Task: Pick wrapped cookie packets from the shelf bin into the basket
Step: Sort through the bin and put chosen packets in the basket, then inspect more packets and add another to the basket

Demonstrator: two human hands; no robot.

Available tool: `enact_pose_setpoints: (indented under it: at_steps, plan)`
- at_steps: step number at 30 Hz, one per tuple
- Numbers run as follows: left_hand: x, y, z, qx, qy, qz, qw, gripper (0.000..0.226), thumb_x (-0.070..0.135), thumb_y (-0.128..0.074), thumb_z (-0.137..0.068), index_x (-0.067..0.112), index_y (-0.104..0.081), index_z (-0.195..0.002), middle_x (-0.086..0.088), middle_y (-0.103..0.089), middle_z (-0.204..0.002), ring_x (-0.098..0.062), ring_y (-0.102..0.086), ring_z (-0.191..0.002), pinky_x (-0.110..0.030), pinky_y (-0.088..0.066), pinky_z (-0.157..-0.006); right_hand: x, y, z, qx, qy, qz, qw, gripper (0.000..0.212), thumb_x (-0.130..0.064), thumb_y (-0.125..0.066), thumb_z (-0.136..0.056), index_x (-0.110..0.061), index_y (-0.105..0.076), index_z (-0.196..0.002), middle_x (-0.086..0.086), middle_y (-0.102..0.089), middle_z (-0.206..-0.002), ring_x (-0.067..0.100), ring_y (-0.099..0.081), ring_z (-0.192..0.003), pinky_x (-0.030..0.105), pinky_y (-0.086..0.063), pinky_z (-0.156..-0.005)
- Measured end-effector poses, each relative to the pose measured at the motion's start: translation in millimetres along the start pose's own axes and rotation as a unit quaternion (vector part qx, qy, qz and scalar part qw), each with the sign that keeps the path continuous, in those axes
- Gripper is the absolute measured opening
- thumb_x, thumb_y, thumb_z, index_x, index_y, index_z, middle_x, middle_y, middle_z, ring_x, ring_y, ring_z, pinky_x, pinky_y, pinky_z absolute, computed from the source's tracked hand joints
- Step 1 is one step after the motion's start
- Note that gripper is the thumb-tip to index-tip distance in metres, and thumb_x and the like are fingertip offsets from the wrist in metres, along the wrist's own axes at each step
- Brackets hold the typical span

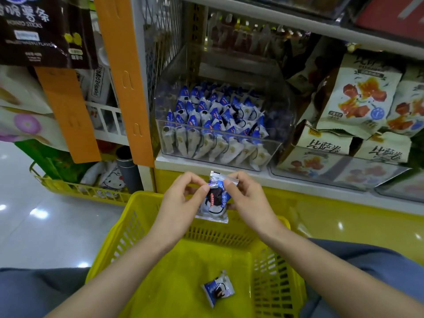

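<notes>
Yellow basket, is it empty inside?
No, one wrapped cookie packet already lies on the floor of the yellow basket.

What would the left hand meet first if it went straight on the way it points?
Beyond the packet it pinches, probably the shelf edge below the bin; depth is unclear.

Both hands, left hand [181, 198] and right hand [246, 198], pinch one cookie packet [214, 200] above the yellow basket [119, 239].
</notes>
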State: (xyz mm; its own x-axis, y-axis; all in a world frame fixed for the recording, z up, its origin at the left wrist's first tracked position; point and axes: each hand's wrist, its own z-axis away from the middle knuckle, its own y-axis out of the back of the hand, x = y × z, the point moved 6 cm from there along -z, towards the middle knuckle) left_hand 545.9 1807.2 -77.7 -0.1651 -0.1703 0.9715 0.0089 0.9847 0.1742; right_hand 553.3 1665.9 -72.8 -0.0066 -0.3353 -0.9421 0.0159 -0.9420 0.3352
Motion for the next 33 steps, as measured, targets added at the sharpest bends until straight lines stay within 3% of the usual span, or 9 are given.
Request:
enact_pose_setpoints:
  at_steps: [4,7,10,15,18,21,25,28,33]
  plan:
    - [-17.5,-22.5,13.8,-0.062,0.08,0.098,0.99,0.023,0.007,-0.061,-0.085,0.024,-0.047,-0.092,0.008,-0.058,-0.091,-0.003,-0.06,-0.071,-0.013,-0.046,-0.058,19.3,4.5,14.7,0.0,-0.029,-0.059,0.998,0.016,-0.014,-0.048,-0.095,-0.019,-0.054,-0.081,0.004,-0.062,-0.08,0.002,-0.059,-0.063,0.017,-0.048,-0.05]
    - [-35.8,-43.9,30.3,-0.107,0.147,0.082,0.98,0.034,0.007,-0.067,-0.081,0.026,-0.047,-0.101,-0.004,-0.06,-0.1,-0.001,-0.062,-0.074,-0.013,-0.049,-0.058,38.4,12.4,27.3,-0.002,-0.05,-0.077,0.996,0.015,-0.014,-0.048,-0.095,-0.019,-0.055,-0.082,-0.002,-0.063,-0.075,-0.002,-0.06,-0.061,0.018,-0.048,-0.05]
    - [-50.0,-63.9,43.4,-0.144,0.161,0.059,0.975,0.022,0.005,-0.069,-0.079,0.016,-0.056,-0.094,-0.001,-0.062,-0.094,0.007,-0.06,-0.073,-0.011,-0.048,-0.061,61.2,23.6,41.2,-0.01,-0.068,-0.087,0.994,0.014,-0.013,-0.05,-0.094,-0.018,-0.057,-0.082,-0.003,-0.064,-0.073,-0.002,-0.062,-0.063,0.018,-0.051,-0.049]
    - [-84.0,-99.5,63.3,-0.194,0.208,0.037,0.958,0.023,0.006,-0.068,-0.081,0.02,-0.055,-0.094,-0.005,-0.063,-0.099,-0.018,-0.064,-0.086,-0.027,-0.051,-0.073,113.5,56.9,59.7,0.011,-0.117,-0.039,0.992,0.016,-0.012,-0.055,-0.091,-0.018,-0.059,-0.077,0.002,-0.065,-0.075,0.003,-0.064,-0.064,0.022,-0.053,-0.049]
    - [-123.9,-111.2,67.8,-0.166,0.244,-0.022,0.955,0.023,0.009,-0.068,-0.082,0.015,-0.053,-0.097,-0.009,-0.062,-0.098,-0.027,-0.062,-0.089,-0.039,-0.049,-0.077,148.3,97.9,64.5,0.125,-0.09,0.105,0.983,0.007,-0.011,-0.056,-0.091,-0.014,-0.062,-0.09,0.003,-0.065,-0.089,0.01,-0.062,-0.082,0.02,-0.049,-0.07]
    - [-172.9,-114.7,74.3,-0.107,0.31,-0.073,0.942,0.031,0.015,-0.068,-0.083,0.007,-0.049,-0.107,-0.008,-0.057,-0.093,-0.02,-0.056,-0.079,-0.029,-0.043,-0.061,185.9,109.1,73.3,0.134,-0.102,0.236,0.957,0.032,-0.017,-0.05,-0.094,-0.005,-0.051,-0.123,0.013,-0.054,-0.118,0.024,-0.05,-0.111,0.025,-0.035,-0.092]
    - [-230.6,-118.1,86.3,-0.076,0.363,-0.113,0.922,0.039,0.012,-0.067,-0.083,-0.002,-0.046,-0.113,-0.019,-0.058,-0.099,-0.034,-0.059,-0.092,-0.031,-0.042,-0.062,212.0,98.4,81.5,0.14,-0.121,0.153,0.971,0.045,-0.027,-0.038,-0.098,-0.013,-0.032,-0.14,0.005,-0.045,-0.133,0.017,-0.047,-0.118,0.026,-0.038,-0.096]
    - [-266.5,-120.7,89.8,-0.083,0.387,-0.163,0.904,0.041,0.01,-0.066,-0.084,-0.004,-0.045,-0.116,-0.023,-0.06,-0.106,-0.035,-0.06,-0.095,-0.034,-0.043,-0.068,214.1,105.0,81.6,0.186,-0.091,0.159,0.965,0.039,-0.025,-0.036,-0.099,-0.012,-0.042,-0.135,-0.006,-0.048,-0.121,0.001,-0.045,-0.107,0.013,-0.033,-0.089]
    - [-307.2,-127.3,88.7,-0.14,0.391,-0.23,0.88,0.036,0.007,-0.063,-0.085,-0.003,-0.048,-0.116,-0.024,-0.063,-0.107,-0.032,-0.06,-0.091,-0.029,-0.037,-0.062,221.2,108.5,82.9,0.211,-0.099,0.138,0.963,0.038,-0.029,-0.04,-0.097,-0.017,-0.047,-0.132,-0.009,-0.052,-0.117,0.002,-0.052,-0.102,0.019,-0.044,-0.086]
